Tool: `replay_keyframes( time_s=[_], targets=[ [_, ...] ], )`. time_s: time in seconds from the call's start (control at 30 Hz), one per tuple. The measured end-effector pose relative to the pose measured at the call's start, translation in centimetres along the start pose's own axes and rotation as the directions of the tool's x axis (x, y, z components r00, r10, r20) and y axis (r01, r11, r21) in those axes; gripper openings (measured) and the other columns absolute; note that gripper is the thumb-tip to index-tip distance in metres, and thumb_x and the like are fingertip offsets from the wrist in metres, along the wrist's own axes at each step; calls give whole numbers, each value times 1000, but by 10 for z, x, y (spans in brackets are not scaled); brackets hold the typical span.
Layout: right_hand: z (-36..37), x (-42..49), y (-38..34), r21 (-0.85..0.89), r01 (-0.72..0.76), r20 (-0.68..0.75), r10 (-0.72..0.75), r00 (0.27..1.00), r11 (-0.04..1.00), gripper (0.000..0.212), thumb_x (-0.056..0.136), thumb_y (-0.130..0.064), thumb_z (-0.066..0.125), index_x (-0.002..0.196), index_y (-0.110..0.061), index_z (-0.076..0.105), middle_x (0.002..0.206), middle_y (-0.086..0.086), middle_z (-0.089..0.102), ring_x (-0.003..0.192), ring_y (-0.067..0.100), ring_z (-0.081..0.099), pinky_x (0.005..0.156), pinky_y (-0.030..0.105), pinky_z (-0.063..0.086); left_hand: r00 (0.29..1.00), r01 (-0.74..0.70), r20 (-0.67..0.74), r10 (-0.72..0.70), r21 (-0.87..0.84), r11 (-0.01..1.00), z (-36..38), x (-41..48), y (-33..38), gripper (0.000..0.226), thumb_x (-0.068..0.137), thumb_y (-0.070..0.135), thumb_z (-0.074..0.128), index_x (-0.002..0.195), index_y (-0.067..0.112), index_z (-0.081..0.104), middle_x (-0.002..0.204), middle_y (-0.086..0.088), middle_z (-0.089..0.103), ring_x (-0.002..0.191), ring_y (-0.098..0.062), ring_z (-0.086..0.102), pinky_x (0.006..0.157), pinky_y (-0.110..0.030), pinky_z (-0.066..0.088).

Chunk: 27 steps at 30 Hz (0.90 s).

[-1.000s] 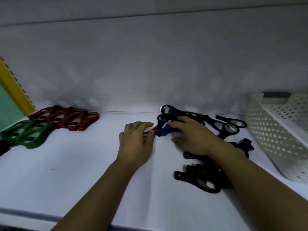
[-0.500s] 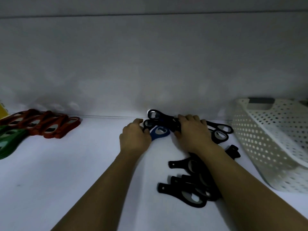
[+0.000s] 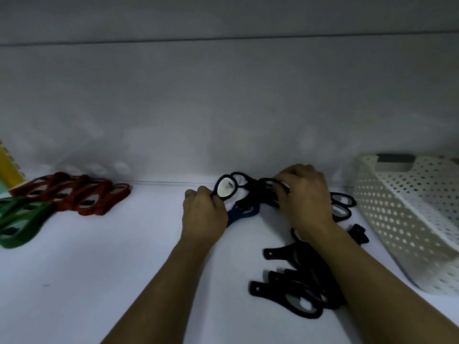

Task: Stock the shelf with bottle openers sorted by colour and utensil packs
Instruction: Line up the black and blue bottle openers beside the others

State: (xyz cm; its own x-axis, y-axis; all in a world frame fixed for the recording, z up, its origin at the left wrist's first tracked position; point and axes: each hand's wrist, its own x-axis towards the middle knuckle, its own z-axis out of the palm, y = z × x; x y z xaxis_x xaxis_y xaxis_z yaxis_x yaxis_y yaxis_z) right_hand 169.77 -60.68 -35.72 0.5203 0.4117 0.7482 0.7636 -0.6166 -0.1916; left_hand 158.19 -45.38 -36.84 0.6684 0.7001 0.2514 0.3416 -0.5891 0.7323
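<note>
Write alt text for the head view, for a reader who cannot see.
A person holds black bottle openers beside a blue one on a white shelf. More black openers lie right, by a perforated basket; red ones and green ones lie left.

- A flat white shelf board point(image 3: 99, 281) spans the lower view in dim, cool light.
- Behind the board rises a plain pale grey back panel point(image 3: 223, 108) with faint glossy reflections low down.
- At the board's left end stands a yellow upright strip point(image 3: 8, 167).
- On the board's right end sits a white perforated plastic basket point(image 3: 409, 219).
</note>
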Motion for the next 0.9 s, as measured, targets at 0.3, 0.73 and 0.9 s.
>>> replay_keyframes(
  time_s=[0.3,0.73,0.9],
  targets=[
    [-34,-9,-34,646,-465,320,338,885,605,9,88,-12,69,88,-21,67,70,-2,69,59,8,64,62,24,54,975,12,191,112,-550,835,-7,-14,21,15,105,15,34,98,20,46,83,-3,66,74,-16,64,66,-28,52],
    [-9,-7,3,136,-213,383,147,912,968,40,95,-24,58,135,-18,54,134,5,56,119,24,50,92,30,41,955,194,294,34,-707,680,-4,-16,33,20,104,20,42,86,15,49,66,-5,45,43,-7,34,39,-18,27],
    [2,-5,11,-85,-75,637,112,762,994,57,96,-43,49,149,-31,33,145,1,45,130,28,40,105,41,29,953,251,301,-34,-722,644,-7,-16,31,27,104,23,43,80,13,47,68,-4,52,46,-10,37,41,-21,28]
  ],
)
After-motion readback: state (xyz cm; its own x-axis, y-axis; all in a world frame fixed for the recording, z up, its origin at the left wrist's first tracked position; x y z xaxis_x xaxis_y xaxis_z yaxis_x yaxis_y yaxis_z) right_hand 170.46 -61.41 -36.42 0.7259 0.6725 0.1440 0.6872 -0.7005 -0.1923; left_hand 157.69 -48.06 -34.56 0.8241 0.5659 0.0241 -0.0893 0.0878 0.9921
